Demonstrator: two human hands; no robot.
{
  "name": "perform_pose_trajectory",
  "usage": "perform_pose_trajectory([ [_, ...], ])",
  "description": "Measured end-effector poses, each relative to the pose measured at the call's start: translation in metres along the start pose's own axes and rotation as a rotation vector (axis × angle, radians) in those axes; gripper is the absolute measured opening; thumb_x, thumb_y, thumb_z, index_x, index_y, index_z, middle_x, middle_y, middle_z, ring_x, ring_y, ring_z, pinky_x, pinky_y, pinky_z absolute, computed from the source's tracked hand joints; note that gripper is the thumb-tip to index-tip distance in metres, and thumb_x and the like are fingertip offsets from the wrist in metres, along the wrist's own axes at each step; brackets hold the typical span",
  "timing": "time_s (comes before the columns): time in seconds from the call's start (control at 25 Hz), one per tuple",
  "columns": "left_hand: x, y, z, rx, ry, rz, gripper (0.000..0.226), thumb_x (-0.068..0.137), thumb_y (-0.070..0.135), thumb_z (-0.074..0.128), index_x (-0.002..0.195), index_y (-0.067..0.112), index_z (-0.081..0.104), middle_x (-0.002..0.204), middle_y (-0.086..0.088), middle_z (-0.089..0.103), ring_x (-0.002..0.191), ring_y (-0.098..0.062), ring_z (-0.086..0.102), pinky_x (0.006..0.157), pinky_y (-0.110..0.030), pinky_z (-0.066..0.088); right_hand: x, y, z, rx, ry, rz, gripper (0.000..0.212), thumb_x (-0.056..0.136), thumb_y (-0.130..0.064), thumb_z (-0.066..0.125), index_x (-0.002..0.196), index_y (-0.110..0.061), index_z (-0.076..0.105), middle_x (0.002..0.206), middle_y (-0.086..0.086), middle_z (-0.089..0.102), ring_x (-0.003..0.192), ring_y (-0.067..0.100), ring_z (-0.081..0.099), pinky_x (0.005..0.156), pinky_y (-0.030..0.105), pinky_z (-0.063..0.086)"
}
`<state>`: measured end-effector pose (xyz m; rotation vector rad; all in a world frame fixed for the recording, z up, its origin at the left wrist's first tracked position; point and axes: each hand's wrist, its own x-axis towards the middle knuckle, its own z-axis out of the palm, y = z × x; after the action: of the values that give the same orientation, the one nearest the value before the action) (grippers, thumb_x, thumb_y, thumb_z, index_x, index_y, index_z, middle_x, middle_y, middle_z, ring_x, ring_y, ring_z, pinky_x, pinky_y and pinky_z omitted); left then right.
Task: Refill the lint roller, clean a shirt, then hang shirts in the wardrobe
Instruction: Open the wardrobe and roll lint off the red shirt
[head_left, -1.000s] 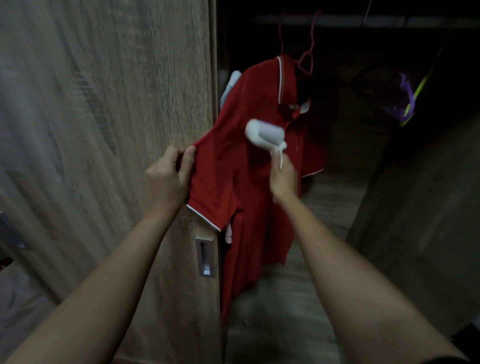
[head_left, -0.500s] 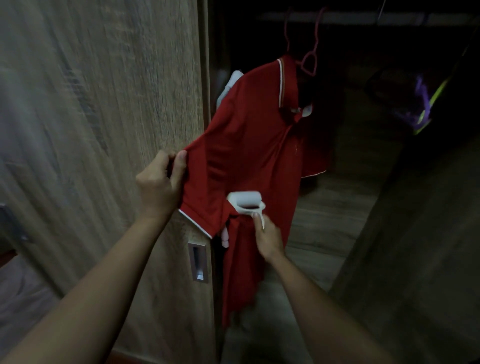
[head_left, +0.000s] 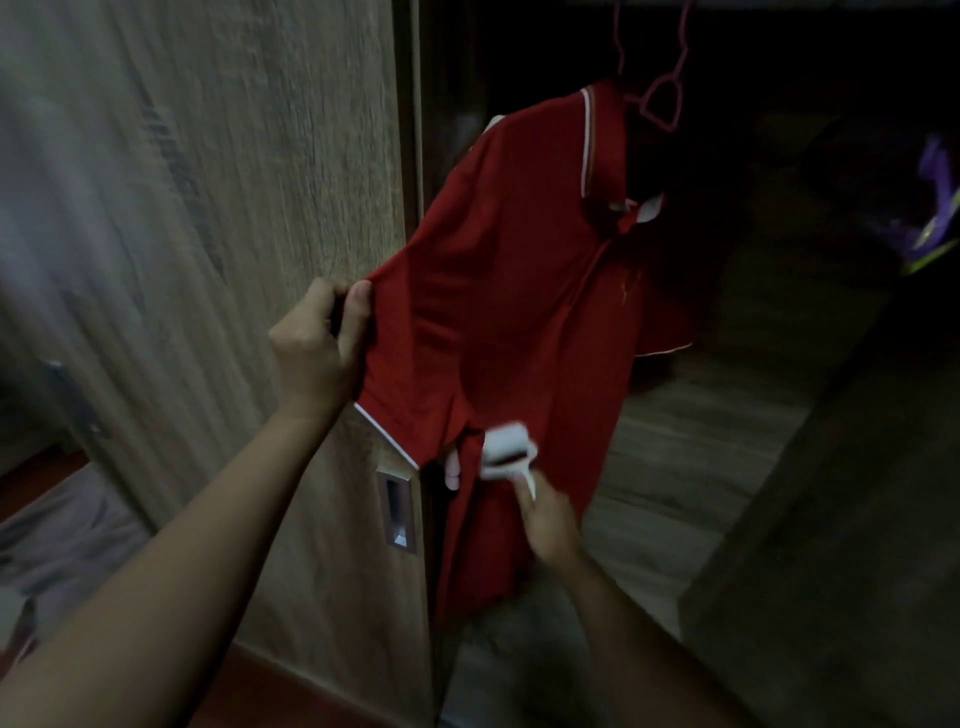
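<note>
A red polo shirt (head_left: 524, 270) with white trim hangs on a pink hanger (head_left: 660, 98) inside the dark wardrobe. My left hand (head_left: 317, 348) pinches the edge of its left sleeve and pulls it out sideways. My right hand (head_left: 545, 519) grips the handle of a white lint roller (head_left: 506, 449), whose head lies against the shirt's front low down, just below the sleeve hem.
The wooden wardrobe door (head_left: 208, 208) with a recessed metal handle (head_left: 397, 514) stands on the left, right behind my left hand. A purple and yellow-green garment (head_left: 930, 208) hangs at the far right. A wooden shelf (head_left: 691, 441) lies behind the shirt.
The lint roller has travelled down the shirt from chest height to below the sleeve hem. My left hand has kept its hold on the sleeve.
</note>
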<state>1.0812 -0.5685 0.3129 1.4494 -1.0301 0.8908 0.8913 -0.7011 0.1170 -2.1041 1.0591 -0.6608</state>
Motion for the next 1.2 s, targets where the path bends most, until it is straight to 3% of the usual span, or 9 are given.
perform_pose_trajectory([
  [0.08, -0.002, -0.002, 0.0, 0.011, 0.012, 0.014, 0.031, 0.093, 0.021, 0.05, 0.072, -0.002, 0.056, 0.055, -0.013, 0.052, 0.056, -0.014, 0.043, 0.053, -0.018, 0.023, -0.025, 0.036, 0.031, -0.109, -0.133, 0.053, 0.096, 0.073, -0.085, 0.008, 0.113, -0.016, 0.061, 0.105, 0.012, 0.071, 0.1, 0.029, 0.066, 0.082, 0.034, 0.046],
  [0.16, -0.003, -0.002, 0.0, 0.02, 0.003, 0.013, 0.031, 0.092, 0.02, 0.05, 0.071, -0.002, 0.056, 0.054, -0.011, 0.051, 0.055, -0.01, 0.04, 0.053, -0.018, 0.022, -0.026, 0.053, 0.044, -0.102, -0.115, 0.074, 0.123, 0.052, -0.092, -0.013, 0.115, -0.016, 0.061, 0.107, 0.011, 0.071, 0.101, 0.027, 0.065, 0.086, 0.034, 0.047],
  [0.24, -0.002, 0.0, 0.0, 0.021, -0.001, 0.015, 0.031, 0.093, 0.019, 0.05, 0.071, -0.003, 0.056, 0.054, -0.012, 0.051, 0.057, -0.005, 0.037, 0.053, -0.018, 0.022, -0.014, 0.041, 0.028, -0.052, -0.046, 0.052, 0.094, 0.075, -0.082, 0.011, 0.113, -0.014, 0.062, 0.106, 0.014, 0.071, 0.101, 0.03, 0.065, 0.084, 0.036, 0.047],
  [0.32, -0.001, 0.0, 0.0, 0.025, 0.003, 0.023, 0.032, 0.093, 0.019, 0.05, 0.071, -0.003, 0.056, 0.053, -0.014, 0.051, 0.057, -0.006, 0.037, 0.053, -0.018, 0.021, 0.012, 0.012, -0.005, 0.021, 0.062, -0.009, 0.041, 0.094, -0.048, 0.04, 0.104, -0.015, 0.062, 0.092, 0.015, 0.072, 0.089, 0.031, 0.068, 0.07, 0.036, 0.046],
  [0.4, -0.003, -0.002, 0.001, 0.044, 0.012, 0.019, 0.034, 0.094, 0.02, 0.048, 0.07, -0.003, 0.055, 0.053, -0.016, 0.051, 0.055, -0.012, 0.039, 0.053, -0.018, 0.021, 0.041, -0.026, -0.046, 0.16, 0.229, -0.145, 0.019, 0.097, -0.032, 0.043, 0.086, -0.021, 0.054, 0.067, 0.004, 0.063, 0.065, 0.02, 0.062, 0.057, 0.033, 0.04],
  [0.56, -0.006, -0.003, 0.003, 0.04, 0.013, -0.02, 0.039, 0.096, 0.029, 0.044, 0.073, -0.001, 0.054, 0.054, -0.017, 0.053, 0.055, -0.016, 0.043, 0.053, -0.021, 0.023, 0.07, -0.071, -0.079, 0.44, 0.392, -0.121, 0.021, 0.098, -0.037, 0.036, 0.079, -0.03, 0.042, 0.053, 0.007, 0.048, 0.037, 0.018, 0.044, 0.036, 0.026, 0.034],
  [0.8, -0.005, -0.004, 0.006, 0.048, 0.042, 0.004, 0.044, 0.097, 0.033, 0.041, 0.073, -0.001, 0.054, 0.054, -0.018, 0.053, 0.055, -0.016, 0.044, 0.052, -0.022, 0.023, 0.034, -0.013, -0.034, 0.176, -0.023, 0.035, 0.021, 0.096, -0.04, 0.042, 0.078, -0.03, 0.046, 0.059, -0.005, 0.055, 0.05, 0.011, 0.053, 0.055, 0.029, 0.04],
  [1.04, -0.006, -0.005, 0.005, 0.102, 0.043, 0.008, 0.03, 0.096, 0.025, 0.046, 0.074, 0.004, 0.051, 0.053, -0.018, 0.054, 0.056, -0.016, 0.044, 0.054, -0.02, 0.02, 0.114, -0.053, -0.13, 0.324, 0.423, 0.064, 0.024, 0.096, -0.039, 0.039, 0.098, -0.02, 0.052, 0.058, 0.002, 0.052, 0.044, 0.016, 0.052, 0.041, 0.019, 0.041],
  [1.2, -0.006, -0.005, 0.006, 0.13, 0.041, -0.001, 0.038, 0.096, 0.026, 0.044, 0.072, -0.001, 0.054, 0.053, -0.017, 0.053, 0.057, -0.016, 0.043, 0.055, -0.02, 0.02, 0.12, -0.04, -0.126, 0.412, 0.348, 0.051, 0.018, 0.096, -0.033, 0.038, 0.106, -0.025, 0.05, 0.056, 0.003, 0.048, 0.034, 0.007, 0.044, 0.034, 0.019, 0.036],
])
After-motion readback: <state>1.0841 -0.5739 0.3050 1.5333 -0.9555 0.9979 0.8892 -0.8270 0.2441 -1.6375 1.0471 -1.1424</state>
